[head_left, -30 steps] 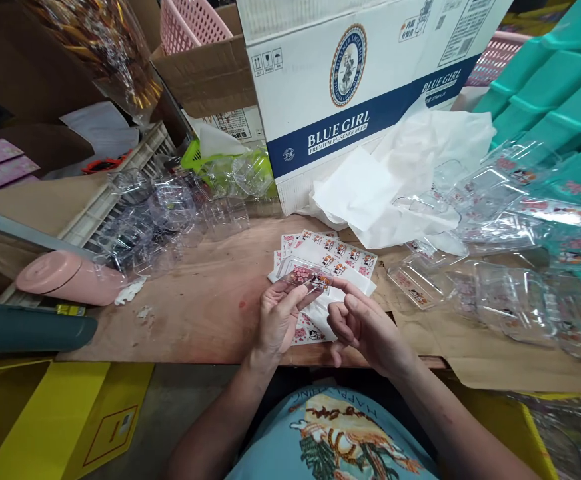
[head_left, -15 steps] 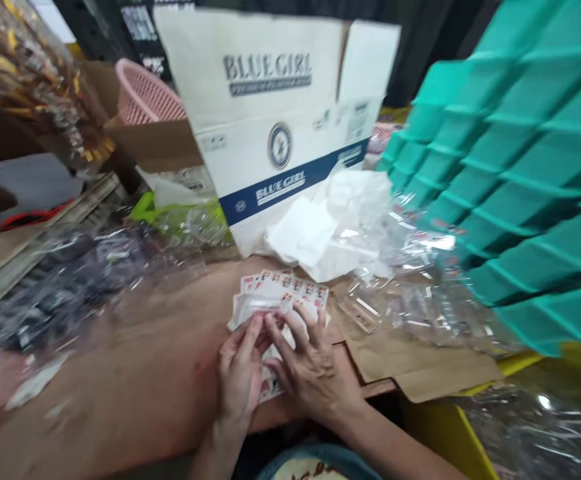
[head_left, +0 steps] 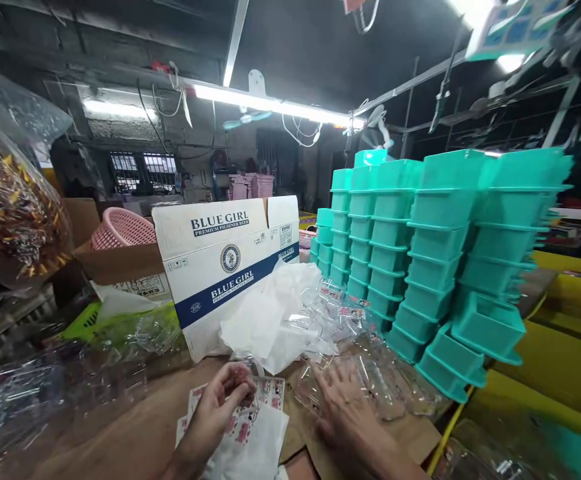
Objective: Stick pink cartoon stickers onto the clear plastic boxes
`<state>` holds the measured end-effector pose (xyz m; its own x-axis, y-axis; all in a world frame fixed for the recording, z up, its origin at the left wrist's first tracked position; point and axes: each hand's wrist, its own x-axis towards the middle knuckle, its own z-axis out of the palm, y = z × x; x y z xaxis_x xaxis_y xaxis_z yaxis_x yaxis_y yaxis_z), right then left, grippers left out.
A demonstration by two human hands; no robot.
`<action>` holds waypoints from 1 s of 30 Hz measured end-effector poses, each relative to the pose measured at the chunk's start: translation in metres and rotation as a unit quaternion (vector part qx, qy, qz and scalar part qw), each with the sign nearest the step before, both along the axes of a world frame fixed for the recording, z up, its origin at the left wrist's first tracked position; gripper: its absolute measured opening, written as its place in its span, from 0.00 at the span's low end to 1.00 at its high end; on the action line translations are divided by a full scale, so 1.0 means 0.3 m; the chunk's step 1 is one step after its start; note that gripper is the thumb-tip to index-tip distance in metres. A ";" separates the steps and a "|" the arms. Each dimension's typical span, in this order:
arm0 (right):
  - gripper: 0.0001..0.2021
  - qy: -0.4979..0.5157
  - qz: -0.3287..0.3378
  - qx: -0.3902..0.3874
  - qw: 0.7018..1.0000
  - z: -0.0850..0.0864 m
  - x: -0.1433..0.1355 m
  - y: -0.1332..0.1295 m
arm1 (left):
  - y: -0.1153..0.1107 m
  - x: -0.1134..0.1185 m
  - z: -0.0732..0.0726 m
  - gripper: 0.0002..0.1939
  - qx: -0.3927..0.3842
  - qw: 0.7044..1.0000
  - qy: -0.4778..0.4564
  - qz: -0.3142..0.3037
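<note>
- The desk (head_left: 120,427) runs across the near side, brown and blurred at left; the work in hand seems to be handling clear plastic over printed sheets.
- Teal bins (head_left: 435,227) rise in stacks at far right, two near ones tipped askew.
- A white carton (head_left: 265,247) stands at the far side, with crumpled white paper (head_left: 290,300) against its near face.
- Clear plastic shells (head_left: 378,387) lie overlapping on the right, thin, glossy and see-through (some farther ones carry red print); lifting one from there would call for a light pinch at a rim.
- The right hand (head_left: 348,400) lies spread over these shells, its grip wide; whether it is picking or releasing cannot be told.
- Printed sheets (head_left: 273,393), white with small red and dark figures, lie near the middle, overlapping and partly covered by a plain white sheet (head_left: 258,443).
- The left hand (head_left: 215,407) is curled above them, its grip narrow, seemingly around a small clear plastic piece (head_left: 256,365).
- That piece sits at the fingertips, over the sheets' far edge, transparent and shiny; its outline is mostly lost behind the fingers.
</note>
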<state>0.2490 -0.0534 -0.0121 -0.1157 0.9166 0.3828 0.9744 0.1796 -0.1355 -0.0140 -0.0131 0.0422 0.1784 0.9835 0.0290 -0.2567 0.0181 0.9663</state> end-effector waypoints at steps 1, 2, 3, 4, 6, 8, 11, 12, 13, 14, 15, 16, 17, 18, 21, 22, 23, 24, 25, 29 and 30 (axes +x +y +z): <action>0.42 -0.020 -0.007 -0.001 1.000 -0.006 0.005 0.007 | 0.020 0.010 -0.003 0.21 0.019 0.999 0.028 -0.008; 0.40 -0.018 -0.006 0.006 1.000 -0.002 -0.002 0.004 | 0.033 0.024 -0.008 0.22 0.028 0.999 0.045 -0.005; 0.38 0.007 0.002 0.019 1.000 0.013 -0.017 -0.012 | 0.037 0.042 -0.015 0.24 0.032 0.998 0.056 0.002; 0.37 0.048 0.010 0.038 0.998 0.037 -0.036 -0.038 | 0.031 0.065 -0.020 0.26 0.032 0.998 0.060 0.012; 0.36 0.168 0.024 0.070 0.983 0.099 -0.061 -0.114 | -0.008 0.127 -0.022 0.27 0.040 0.996 0.072 0.023; 0.38 0.230 -0.027 0.062 0.971 0.152 -0.037 -0.203 | -0.070 0.225 -0.008 0.24 0.076 0.994 0.083 -0.012; 0.31 0.403 -0.120 0.048 0.906 0.179 0.101 -0.404 | -0.207 0.442 0.003 0.17 0.134 0.975 0.075 -0.160; 0.30 0.439 -0.159 0.054 0.883 0.178 0.162 -0.501 | -0.270 0.524 -0.005 0.16 0.132 0.962 0.065 -0.232; 0.31 0.453 -0.206 0.063 0.865 0.178 0.223 -0.614 | -0.343 0.606 -0.019 0.16 0.121 0.943 0.050 -0.306; 0.33 0.446 -0.258 0.076 0.854 0.178 0.283 -0.738 | -0.424 0.687 -0.038 0.16 0.108 0.919 0.034 -0.377; 0.36 0.427 -0.318 0.090 0.842 0.179 0.341 -0.870 | -0.511 0.764 -0.060 0.17 0.099 0.891 0.025 -0.442; 0.37 0.404 -0.379 0.101 0.826 0.178 0.394 -1.004 | -0.602 0.839 -0.083 0.17 0.107 0.863 0.025 -0.493; 0.38 0.384 -0.430 0.109 0.810 0.176 0.441 -1.135 | -0.694 0.909 -0.105 0.17 0.118 0.840 0.025 -0.528; 0.38 0.360 -0.480 0.115 0.792 0.169 0.481 -1.257 | -0.784 0.975 -0.124 0.16 0.132 0.821 0.025 -0.555; 0.36 0.282 -0.597 0.114 0.743 0.123 0.553 -1.531 | -1.030 1.135 -0.151 0.16 0.183 0.780 0.016 -0.598; 0.35 0.257 -0.619 0.105 0.735 0.101 0.566 -1.584 | -1.095 1.176 -0.149 0.16 0.202 0.771 0.012 -0.604; 0.34 0.234 -0.631 0.094 0.733 0.079 0.577 -1.619 | -1.148 1.213 -0.142 0.15 0.220 0.763 0.008 -0.608; 0.33 0.212 -0.635 0.081 0.738 0.057 0.589 -1.639 | -1.189 1.246 -0.131 0.14 0.238 0.757 0.003 -0.609; 0.33 0.190 -0.632 0.067 0.748 0.039 0.604 -1.646 | -1.216 1.279 -0.118 0.12 0.254 0.752 -0.001 -0.608; 0.29 0.110 -0.593 0.006 0.798 0.028 0.706 -1.609 | -1.202 1.426 -0.060 0.12 0.291 0.768 -0.003 -0.570; 0.27 0.095 -0.584 -0.011 0.806 0.045 0.743 -1.593 | -1.172 1.468 -0.050 0.15 0.291 0.781 0.004 -0.552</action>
